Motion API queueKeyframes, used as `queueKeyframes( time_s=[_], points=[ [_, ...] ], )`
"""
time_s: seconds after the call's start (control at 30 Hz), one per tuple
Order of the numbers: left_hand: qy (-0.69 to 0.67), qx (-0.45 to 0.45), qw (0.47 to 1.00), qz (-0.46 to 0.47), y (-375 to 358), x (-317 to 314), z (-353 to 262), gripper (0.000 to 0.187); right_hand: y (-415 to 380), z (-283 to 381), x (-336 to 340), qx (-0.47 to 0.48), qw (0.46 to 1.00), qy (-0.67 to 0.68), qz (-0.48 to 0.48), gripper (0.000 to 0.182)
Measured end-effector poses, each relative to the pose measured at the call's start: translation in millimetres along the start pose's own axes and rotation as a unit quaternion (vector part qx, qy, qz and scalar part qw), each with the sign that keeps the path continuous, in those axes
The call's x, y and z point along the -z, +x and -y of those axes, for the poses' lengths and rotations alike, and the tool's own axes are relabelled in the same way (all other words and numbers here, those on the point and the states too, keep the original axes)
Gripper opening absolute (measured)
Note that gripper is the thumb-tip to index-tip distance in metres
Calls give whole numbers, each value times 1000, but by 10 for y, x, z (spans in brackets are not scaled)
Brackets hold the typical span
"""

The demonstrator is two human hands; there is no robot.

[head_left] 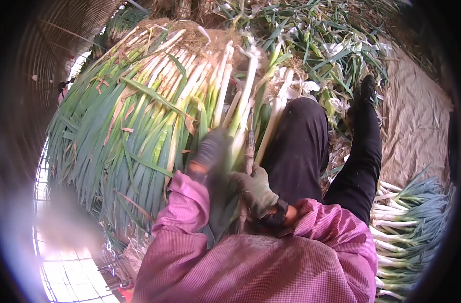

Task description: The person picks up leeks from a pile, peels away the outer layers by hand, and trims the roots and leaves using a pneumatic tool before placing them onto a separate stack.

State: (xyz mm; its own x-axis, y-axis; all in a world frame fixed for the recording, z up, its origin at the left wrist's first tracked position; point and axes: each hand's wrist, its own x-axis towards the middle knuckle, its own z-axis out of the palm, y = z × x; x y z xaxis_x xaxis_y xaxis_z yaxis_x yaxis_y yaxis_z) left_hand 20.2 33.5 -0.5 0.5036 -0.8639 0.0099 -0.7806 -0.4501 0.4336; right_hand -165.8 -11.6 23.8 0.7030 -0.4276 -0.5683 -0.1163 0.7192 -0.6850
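My left hand (212, 147), in a dark glove and smeared by motion, is closed at the green part of a leek (244, 93). That leek points away from me, its white end up and blurred at the tip, with green leaves trailing below the hand. My right hand (258, 191), in a grey-green glove, is closed around a thin brownish rod (249, 144) that runs up beside the leek. Another leek (276, 111) lies just right of the rod, against my knee. To the left spreads a big heap of unpeeled leeks (124, 121), roots at the far end.
Loose leaves and white peelings (326, 50) cover the ground ahead. My bent leg (298, 146) and outstretched leg (359, 156) take up the right side. Beyond them lies a brown sheet (412, 116), with cleaned leeks (397, 237) in a row at lower right.
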Motion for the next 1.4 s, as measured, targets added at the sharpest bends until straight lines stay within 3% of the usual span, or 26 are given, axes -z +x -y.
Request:
queueKeyframes(
  time_s=[0.1,0.2,0.3,0.4,0.5,0.6,0.7,0.8,0.9,1.03,1.1,1.13,1.2,1.27,1.33,1.4],
  points=[
    [-158,-30,986,31,-136,133,189,14,-76,-107,24,3,998,-51,32,29],
    [-134,5,991,18,-318,52,607,16,-209,-132,-2,-25,987,-132,89,34],
    [74,61,995,-23,-408,-6,535,23,-417,41,-17,-118,966,-174,152,33],
    [154,46,985,-55,-373,-95,575,23,-551,191,-37,-180,948,-194,179,31],
    [129,142,981,-30,-243,-213,803,25,-589,180,-122,-165,957,-186,150,29],
    [188,141,971,-38,-173,-313,929,27,-513,138,-187,-173,962,-172,119,28],
    [174,206,961,-58,-143,-308,828,28,-482,88,-206,-165,961,-171,139,29],
    [173,189,959,-120,-249,-182,516,27,-395,35,-178,-152,961,-175,151,31],
    [204,113,957,-172,-362,22,98,34,-176,-74,-172,-149,964,-182,122,29],
    [163,141,976,17,-281,-226,415,35,218,-74,-188,-114,965,-207,114,22],
    [127,-4,992,-24,-401,-33,195,34,380,24,-196,-96,965,-221,107,19],
    [108,-77,990,-43,-427,43,121,33,92,398,-236,-120,980,-145,64,21],
    [-64,126,989,38,-280,38,166,33,184,421,-219,-93,983,-133,79,25],
    [-124,164,975,80,-192,19,223,33,365,375,-203,-65,986,-114,102,27],
    [-67,44,993,88,-233,4,299,35,720,176,-219,-38,987,-82,132,27],
    [-7,-81,992,97,-257,-11,347,37,1099,85,-309,-167,964,162,129,24]
  ],
)
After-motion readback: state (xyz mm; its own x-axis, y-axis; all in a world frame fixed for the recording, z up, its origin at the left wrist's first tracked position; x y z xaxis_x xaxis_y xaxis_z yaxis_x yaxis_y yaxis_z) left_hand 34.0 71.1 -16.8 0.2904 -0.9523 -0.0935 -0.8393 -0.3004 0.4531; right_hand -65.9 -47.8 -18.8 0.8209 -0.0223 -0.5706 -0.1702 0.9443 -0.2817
